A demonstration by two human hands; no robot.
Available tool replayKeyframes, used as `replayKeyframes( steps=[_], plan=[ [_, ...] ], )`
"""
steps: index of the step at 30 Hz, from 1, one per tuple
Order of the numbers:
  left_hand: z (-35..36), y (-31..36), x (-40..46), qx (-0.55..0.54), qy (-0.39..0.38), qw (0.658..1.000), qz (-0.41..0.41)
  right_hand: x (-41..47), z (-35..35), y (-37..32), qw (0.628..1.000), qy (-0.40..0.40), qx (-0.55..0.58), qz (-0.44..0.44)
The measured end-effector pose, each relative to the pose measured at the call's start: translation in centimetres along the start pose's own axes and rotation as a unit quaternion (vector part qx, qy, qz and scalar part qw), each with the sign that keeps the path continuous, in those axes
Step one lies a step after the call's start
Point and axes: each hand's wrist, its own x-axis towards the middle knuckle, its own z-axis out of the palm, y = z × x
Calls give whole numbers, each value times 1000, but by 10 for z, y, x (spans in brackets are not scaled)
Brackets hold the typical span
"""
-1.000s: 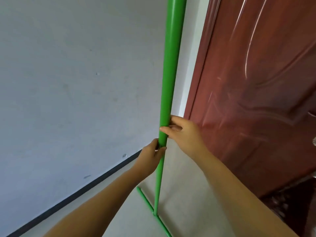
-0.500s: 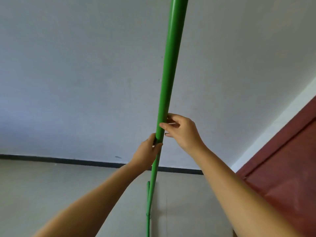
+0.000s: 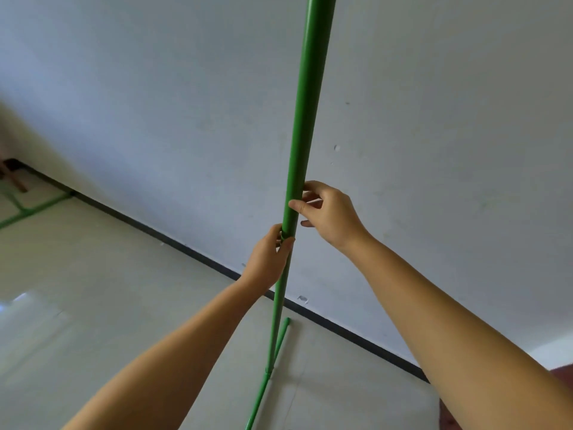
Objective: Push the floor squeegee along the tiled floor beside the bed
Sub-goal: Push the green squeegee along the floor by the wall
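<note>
The green squeegee handle (image 3: 305,119) stands almost upright in the middle of the view, running off the top edge. Its narrow green blade (image 3: 269,370) rests on the pale tiled floor (image 3: 108,305) close to the wall. My left hand (image 3: 269,259) is wrapped around the handle at the joint where the thick upper tube meets the thinner lower one. My right hand (image 3: 328,214) holds the thick tube just above it, thumb and fingertips pinching the handle. The bed is not in sight.
A white wall (image 3: 186,103) with a black skirting strip (image 3: 192,251) runs diagonally behind the squeegee. Green lines (image 3: 34,209) cross the floor at the far left near a dark object. A sliver of reddish-brown door (image 3: 562,372) shows at the lower right.
The view has swung left: the red door has slid almost out of sight and more floor shows. The blade now lies at an angle to the wall. Both hands keep their hold.
</note>
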Motion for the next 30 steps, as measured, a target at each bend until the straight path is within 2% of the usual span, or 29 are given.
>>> replayKeyframes(
  steps=[8, 12, 17, 23, 30],
  plan=[
    [31, 15, 23, 8, 48, 998, -29, 33, -31, 27, 997, -59, -20, -37],
    [45, 27, 27, 21, 68, 996, -56, 45, -42, 37, 991, -125, -10, -47],
    [70, 43, 28, 32, 130, 987, -91, 50, -57, 43, 979, -187, 19, -78],
    [104, 57, 28, 9, 203, 970, -135, 50, -80, 53, 965, -227, 5, -131],
    [125, 60, 19, 7, 211, 968, -138, 46, -99, 65, 952, -247, -7, -179]
  ],
)
